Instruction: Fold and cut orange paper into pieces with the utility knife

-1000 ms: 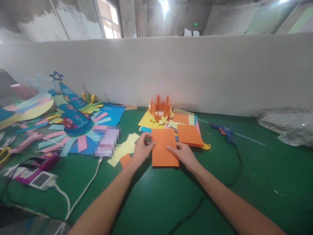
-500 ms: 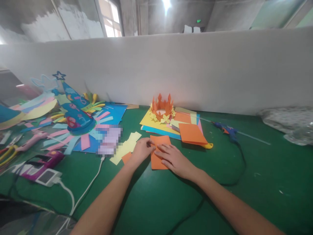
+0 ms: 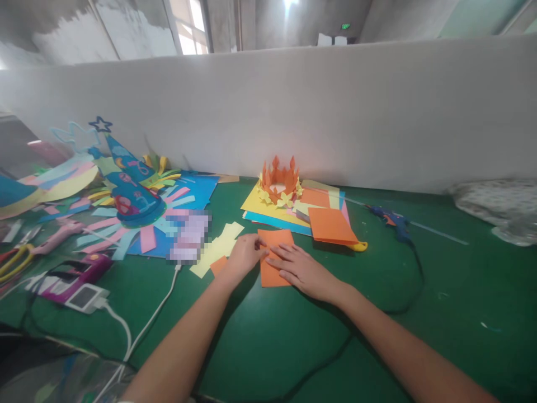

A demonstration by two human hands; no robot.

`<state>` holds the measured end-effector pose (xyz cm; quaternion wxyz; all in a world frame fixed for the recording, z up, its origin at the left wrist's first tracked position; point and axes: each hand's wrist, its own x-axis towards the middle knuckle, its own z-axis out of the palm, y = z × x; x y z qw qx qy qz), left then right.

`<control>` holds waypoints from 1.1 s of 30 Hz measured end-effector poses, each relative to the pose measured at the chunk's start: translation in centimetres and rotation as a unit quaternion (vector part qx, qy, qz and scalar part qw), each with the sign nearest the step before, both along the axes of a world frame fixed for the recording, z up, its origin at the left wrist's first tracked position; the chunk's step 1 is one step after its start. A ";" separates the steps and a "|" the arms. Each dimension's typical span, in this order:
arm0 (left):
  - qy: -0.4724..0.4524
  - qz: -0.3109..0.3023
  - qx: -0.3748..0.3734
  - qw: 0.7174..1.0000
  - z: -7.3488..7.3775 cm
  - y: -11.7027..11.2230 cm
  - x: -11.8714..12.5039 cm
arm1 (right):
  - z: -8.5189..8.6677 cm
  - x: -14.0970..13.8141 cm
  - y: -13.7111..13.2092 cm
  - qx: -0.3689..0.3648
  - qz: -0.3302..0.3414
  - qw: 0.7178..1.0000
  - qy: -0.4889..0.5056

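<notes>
An orange sheet of paper [image 3: 274, 254] lies folded on the green table [image 3: 419, 313]. My left hand [image 3: 243, 254] holds its left edge, fingers curled against the paper. My right hand [image 3: 300, 268] lies flat on top of it, fingers stretched out and pressing it down. Just behind the sheet sits a stack of coloured paper [image 3: 268, 212] with an orange paper crown [image 3: 279, 182] on it and another orange sheet [image 3: 331, 226].
A blue glue gun [image 3: 392, 219] with a black cord lies to the right. Yellow paper scraps [image 3: 218, 246], a blue paper cone hat [image 3: 132, 187], coloured strips, scissors [image 3: 14, 260] and a phone on a white cable [image 3: 81, 296] fill the left. A white partition [image 3: 377, 112] stands behind.
The orange sheet is now narrower, folded over. My right hand has moved from its right edge onto its top and lies flat there. My left hand stays at the left edge.
</notes>
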<state>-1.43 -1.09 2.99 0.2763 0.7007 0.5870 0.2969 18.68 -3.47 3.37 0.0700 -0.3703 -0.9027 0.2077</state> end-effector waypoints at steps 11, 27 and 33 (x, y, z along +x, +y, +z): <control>0.020 -0.005 0.010 1.000 -0.1 -0.1 0.1 | 0.0 0.4 0.3 0.001 0.017 1.000 0.009; 0.030 -0.015 0.034 0.999 -1.1 0.2 -0.2 | 0.1 0.5 0.2 -0.012 0.025 0.999 0.020; 0.052 -0.020 0.054 0.997 -0.9 0.0 -0.2 | 0.3 0.6 0.3 -0.012 0.028 0.999 0.010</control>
